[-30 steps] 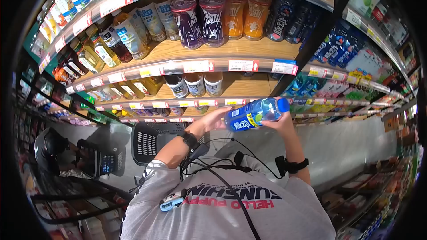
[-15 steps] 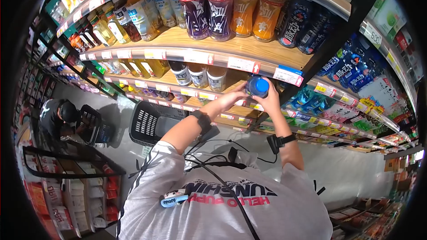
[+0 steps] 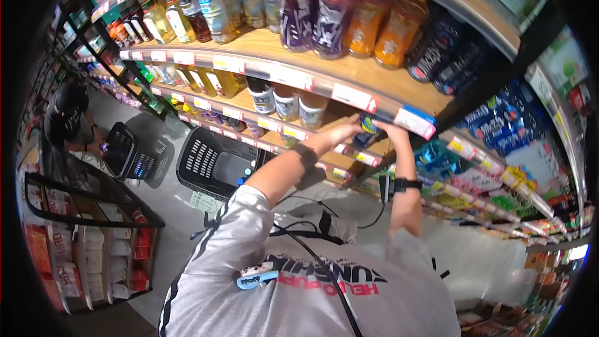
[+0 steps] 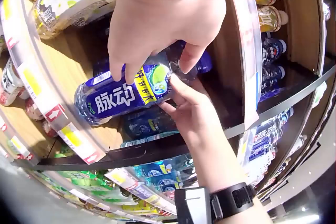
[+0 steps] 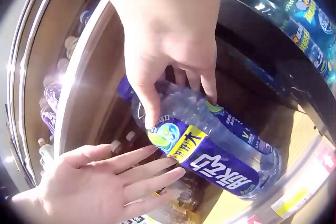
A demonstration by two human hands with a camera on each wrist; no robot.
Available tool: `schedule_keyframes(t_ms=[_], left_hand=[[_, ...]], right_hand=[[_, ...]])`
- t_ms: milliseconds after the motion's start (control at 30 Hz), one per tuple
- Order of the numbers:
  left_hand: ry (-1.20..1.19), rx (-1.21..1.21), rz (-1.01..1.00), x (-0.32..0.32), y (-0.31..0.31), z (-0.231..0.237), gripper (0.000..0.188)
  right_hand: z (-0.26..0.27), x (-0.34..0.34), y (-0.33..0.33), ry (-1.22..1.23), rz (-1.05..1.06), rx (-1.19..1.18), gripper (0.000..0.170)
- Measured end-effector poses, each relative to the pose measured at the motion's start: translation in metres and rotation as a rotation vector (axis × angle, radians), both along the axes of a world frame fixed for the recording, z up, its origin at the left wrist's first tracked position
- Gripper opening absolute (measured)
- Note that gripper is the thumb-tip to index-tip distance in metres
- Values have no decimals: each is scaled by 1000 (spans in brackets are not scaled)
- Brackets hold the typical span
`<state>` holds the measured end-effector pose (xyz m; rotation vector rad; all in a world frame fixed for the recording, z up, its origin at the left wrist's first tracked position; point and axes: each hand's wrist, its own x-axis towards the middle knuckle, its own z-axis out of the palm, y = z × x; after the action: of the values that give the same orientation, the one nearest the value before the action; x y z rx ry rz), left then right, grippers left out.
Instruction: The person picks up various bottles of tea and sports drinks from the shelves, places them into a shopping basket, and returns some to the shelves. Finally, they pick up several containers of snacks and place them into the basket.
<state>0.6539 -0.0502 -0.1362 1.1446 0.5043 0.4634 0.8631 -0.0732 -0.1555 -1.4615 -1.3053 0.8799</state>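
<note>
A water-drink bottle [image 5: 226,169] with a blue label and blue cap is at the front of a lower shelf, below the price strip. My right hand [image 5: 170,50] grips it near its shoulder, thumb on the label side and fingers round the far side. Beside the label, my left hand [image 5: 100,182] has its fingers straight, fingertips right at the bottle. In the left wrist view the left hand [image 4: 163,24] reaches over the bottle [image 4: 121,95] from the opposite side to the right hand [image 4: 197,111]. Head view: both hands frame the bottle [image 3: 366,132], mostly hidden between them.
White-labelled bottles [image 3: 287,105] stand left of the hands on that shelf. Purple bottles [image 3: 334,15] and orange bottles [image 3: 399,31] line the shelf above. A black upright [image 3: 480,81] divides the bays. On the floor sits a dark basket [image 3: 199,156]; another person [image 3: 68,112] is at left.
The bottle, earlier tilted sideways in both hands before the shelves, has moved forward onto the lower shelf. My left hand's fingers now show straight. The head view has shifted.
</note>
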Motion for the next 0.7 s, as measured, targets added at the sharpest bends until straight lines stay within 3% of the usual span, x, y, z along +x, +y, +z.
schedule_keyframes(t_ms=[67,100,133,167,233,300,333,400,433,467,500,533,567,600,633,700], left_hand=[[127,13,145,-4,-3,0,59],[97,46,60,-13,-2,4,57],[63,54,36,-16,6,-21,52],[29,55,15,-20,10,-48,48],[182,117,-19,-52,10,-60,47],[319,235,-52,-92,10,-78,46],[382,316,-71,-114,8,-95,45],[576,276,14,-163,-7,-128,40],[630,402,3,-191,-10,-148,38],[707,372,36,-222,-19,-150,38],[804,368,130,-251,-25,-194,37],[846,376,199,-285,-33,-207,34],[973,282,329,-317,-41,-257,33],[1019,162,498,-346,-57,-256,32],[1170,67,613,-371,-70,-285,31],[1328,-202,796,-407,-101,-293,31]], right_hand=[[5,-7,-9,3,-35,49,49],[-7,-1,-4,69,0,158,63],[-1,-7,-10,137,-39,80,65],[-2,-10,-14,154,-79,62,62],[-31,-3,-7,201,-107,118,58],[-26,-24,-14,218,-151,260,51],[-38,-18,-17,117,-155,266,48],[-18,-57,-47,-607,-492,380,41],[-11,-81,-57,-718,-536,516,42],[-3,-106,-68,-672,-474,569,41],[-28,-109,-77,-656,-363,497,39],[-56,-111,-85,-639,-257,424,37],[-70,-124,-91,-643,-41,135,36],[-84,-140,-95,-640,172,-162,34],[-103,-158,-95,-678,346,-307,34],[-150,-189,-93,-743,692,-604,33]])
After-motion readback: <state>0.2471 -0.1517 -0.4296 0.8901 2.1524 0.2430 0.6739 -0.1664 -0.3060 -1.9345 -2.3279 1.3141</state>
